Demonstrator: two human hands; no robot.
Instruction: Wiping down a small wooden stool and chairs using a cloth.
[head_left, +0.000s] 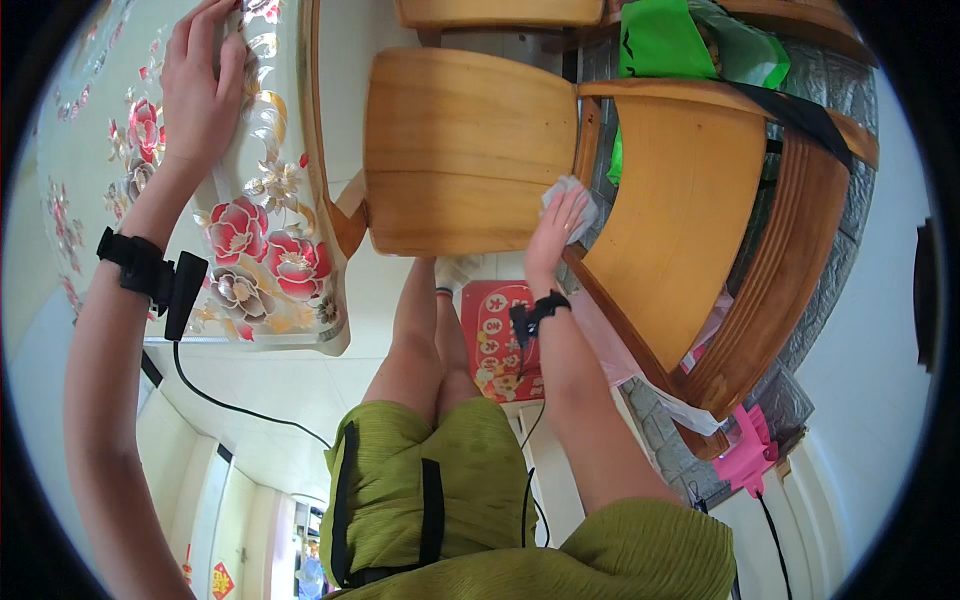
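Note:
Under my right hand (556, 229) is a crumpled white cloth (589, 206), pressed on the rear corner of a wooden chair seat (472, 150), close to the backrest (682, 210). The fingers lie flat over the cloth. My left hand (202, 90) rests near the edge of a table with a floral plastic tablecloth (240, 232); its fingertips are cut off by the picture's top edge, and whether something lies under them is hidden. Both wrists wear black straps with small devices and cables.
A second wooden chair seat (499, 11) stands beyond. Green bags (667, 41) lie behind the backrest, which carries a black strap. A red mat (499, 322) with writing lies on the floor near my feet. Cables hang beside my right arm.

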